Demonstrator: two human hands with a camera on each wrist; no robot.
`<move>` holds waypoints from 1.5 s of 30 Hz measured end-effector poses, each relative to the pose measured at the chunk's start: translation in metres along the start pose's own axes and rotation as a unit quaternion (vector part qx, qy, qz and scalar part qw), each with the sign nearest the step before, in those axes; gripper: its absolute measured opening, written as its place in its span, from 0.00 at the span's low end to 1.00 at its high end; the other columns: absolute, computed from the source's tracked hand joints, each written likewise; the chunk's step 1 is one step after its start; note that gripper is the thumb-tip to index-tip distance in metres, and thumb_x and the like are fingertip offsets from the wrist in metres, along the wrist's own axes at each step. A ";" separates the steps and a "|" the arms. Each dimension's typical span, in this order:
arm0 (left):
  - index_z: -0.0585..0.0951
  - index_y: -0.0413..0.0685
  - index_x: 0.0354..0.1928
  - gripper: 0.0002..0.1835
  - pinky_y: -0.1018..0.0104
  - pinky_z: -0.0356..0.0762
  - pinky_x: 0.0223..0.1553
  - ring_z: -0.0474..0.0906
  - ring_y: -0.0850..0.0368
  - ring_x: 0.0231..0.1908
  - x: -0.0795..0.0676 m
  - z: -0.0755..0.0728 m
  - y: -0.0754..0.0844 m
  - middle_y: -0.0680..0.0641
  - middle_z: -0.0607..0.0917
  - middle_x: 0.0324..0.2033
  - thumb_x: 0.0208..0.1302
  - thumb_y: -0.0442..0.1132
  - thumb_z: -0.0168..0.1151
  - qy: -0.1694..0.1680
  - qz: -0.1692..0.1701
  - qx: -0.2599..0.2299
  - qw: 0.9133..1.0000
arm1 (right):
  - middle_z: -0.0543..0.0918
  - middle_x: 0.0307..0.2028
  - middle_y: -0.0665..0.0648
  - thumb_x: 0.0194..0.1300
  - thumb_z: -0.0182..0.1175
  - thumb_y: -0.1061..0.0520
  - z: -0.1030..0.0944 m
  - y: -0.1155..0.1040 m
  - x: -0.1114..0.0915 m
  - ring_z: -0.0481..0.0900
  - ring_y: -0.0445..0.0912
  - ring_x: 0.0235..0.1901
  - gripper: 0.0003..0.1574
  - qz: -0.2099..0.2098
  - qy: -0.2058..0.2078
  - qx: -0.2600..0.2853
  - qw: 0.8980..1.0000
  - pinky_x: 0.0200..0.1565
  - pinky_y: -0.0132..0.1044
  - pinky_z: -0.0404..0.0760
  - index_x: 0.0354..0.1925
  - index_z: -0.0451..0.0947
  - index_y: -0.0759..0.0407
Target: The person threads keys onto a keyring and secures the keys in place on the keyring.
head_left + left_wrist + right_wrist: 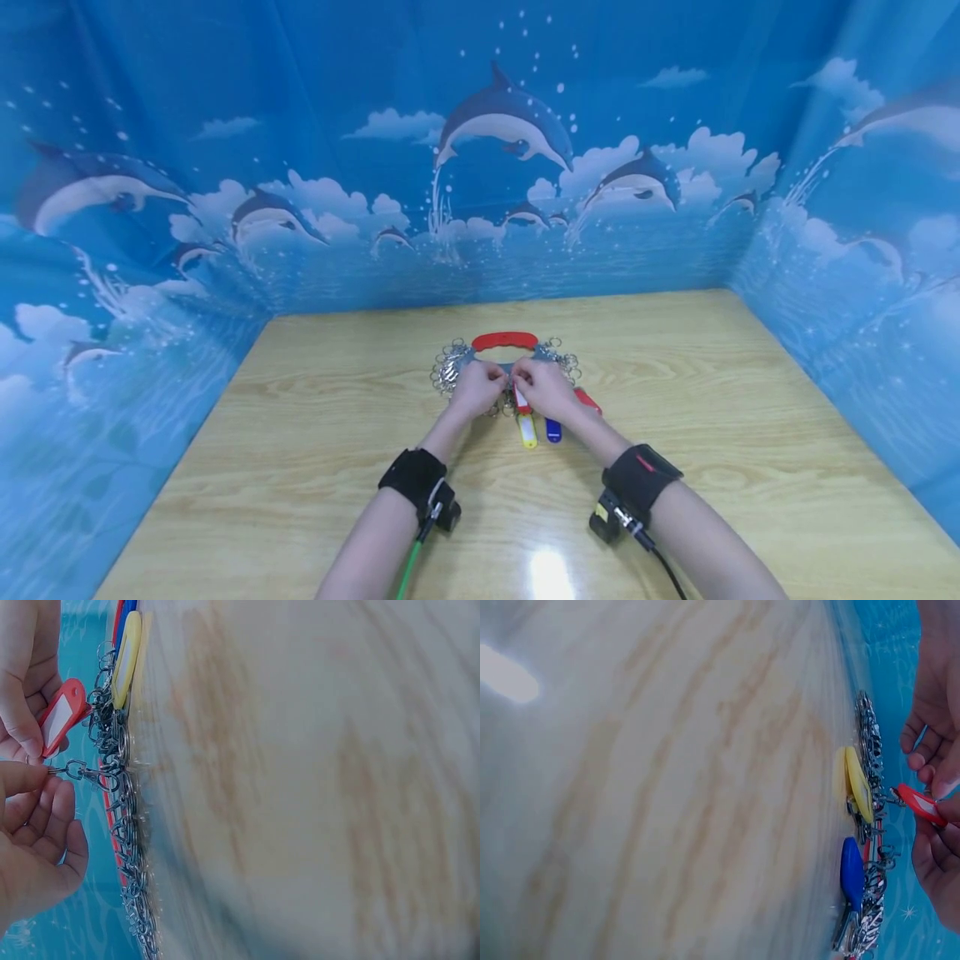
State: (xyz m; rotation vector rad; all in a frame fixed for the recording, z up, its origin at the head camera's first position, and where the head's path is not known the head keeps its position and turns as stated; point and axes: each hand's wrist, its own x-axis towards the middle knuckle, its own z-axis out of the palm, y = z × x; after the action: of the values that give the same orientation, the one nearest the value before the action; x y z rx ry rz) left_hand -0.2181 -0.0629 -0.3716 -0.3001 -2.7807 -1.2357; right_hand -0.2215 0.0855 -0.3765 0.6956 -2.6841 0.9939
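My left hand pinches a small metal ring between thumb and fingertip. That ring links to a snap hook on the crowded key holder. Close beside it, my right hand pinches a red key tag with a white label. The tag's edge is right by the left fingertips. Both hands are over the front of the key holder, whose red handle lies behind them. Its grey metal plate is partly hidden by the hands. Many rings and hooks hang around it.
In front of the holder lie a yellow key tag and a blue key tag. A second red key tag is beside the right wrist. The wooden table is bounded by a blue dolphin-print curtain.
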 end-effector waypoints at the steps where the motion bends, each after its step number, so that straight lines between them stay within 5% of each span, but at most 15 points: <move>1: 0.84 0.41 0.29 0.05 0.71 0.70 0.26 0.72 0.61 0.22 0.000 0.000 0.000 0.49 0.82 0.23 0.58 0.33 0.59 0.001 -0.002 0.003 1.000 | 0.80 0.26 0.50 0.62 0.57 0.64 0.001 0.000 0.000 0.72 0.38 0.21 0.04 -0.007 0.000 -0.003 1.000 0.25 0.30 0.72 0.35 0.79 0.58; 7: 0.84 0.42 0.31 0.05 0.71 0.70 0.25 0.71 0.61 0.22 0.000 0.000 0.000 0.50 0.82 0.24 0.58 0.35 0.61 -0.017 -0.016 -0.003 1.000 | 0.80 0.26 0.51 0.61 0.58 0.65 0.000 -0.001 -0.002 0.73 0.39 0.22 0.04 -0.016 0.006 0.006 1.000 0.26 0.30 0.73 0.35 0.79 0.60; 15: 0.84 0.44 0.25 0.09 0.73 0.58 0.15 0.62 0.64 0.13 0.000 -0.003 0.005 0.54 0.71 0.12 0.61 0.39 0.60 -0.046 -0.013 0.016 0.999 | 0.80 0.26 0.52 0.61 0.57 0.65 -0.004 -0.003 -0.003 0.73 0.39 0.22 0.05 0.008 0.011 0.018 1.000 0.25 0.31 0.73 0.36 0.79 0.62; 25: 0.83 0.43 0.28 0.06 0.73 0.62 0.17 0.65 0.63 0.15 -0.003 -0.003 0.002 0.52 0.76 0.16 0.59 0.35 0.60 -0.056 -0.013 0.023 0.998 | 0.79 0.24 0.49 0.61 0.58 0.64 -0.004 -0.008 -0.006 0.72 0.39 0.20 0.04 0.021 0.002 0.006 1.000 0.24 0.31 0.73 0.35 0.79 0.59; 29: 0.82 0.43 0.30 0.03 0.71 0.69 0.23 0.72 0.60 0.23 -0.002 -0.010 0.000 0.50 0.80 0.23 0.55 0.31 0.60 -0.093 -0.004 0.054 0.994 | 0.79 0.24 0.50 0.60 0.58 0.63 -0.004 -0.015 -0.008 0.72 0.39 0.20 0.04 0.046 -0.033 0.019 0.998 0.25 0.31 0.73 0.34 0.80 0.60; 37: 0.82 0.42 0.39 0.15 0.65 0.75 0.32 0.76 0.56 0.32 -0.007 -0.031 -0.004 0.48 0.83 0.31 0.47 0.26 0.59 -0.183 0.021 0.132 0.974 | 0.79 0.23 0.51 0.54 0.59 0.67 0.012 -0.042 -0.015 0.73 0.42 0.22 0.04 0.060 -0.102 0.012 0.993 0.26 0.32 0.72 0.27 0.80 0.61; 45: 0.82 0.42 0.33 0.06 0.63 0.74 0.35 0.75 0.56 0.31 -0.014 -0.038 -0.016 0.50 0.81 0.27 0.57 0.32 0.56 -0.152 0.047 0.162 0.974 | 0.79 0.21 0.52 0.49 0.59 0.66 0.032 -0.048 -0.021 0.75 0.45 0.21 0.05 0.040 -0.106 -0.029 0.993 0.23 0.34 0.72 0.22 0.77 0.58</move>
State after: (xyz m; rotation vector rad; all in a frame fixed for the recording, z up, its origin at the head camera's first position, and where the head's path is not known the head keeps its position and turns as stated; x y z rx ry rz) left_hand -0.2083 -0.1037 -0.3604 -0.6311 -3.1168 -0.7487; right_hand -0.1804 0.0403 -0.3805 0.7255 -2.9316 0.9037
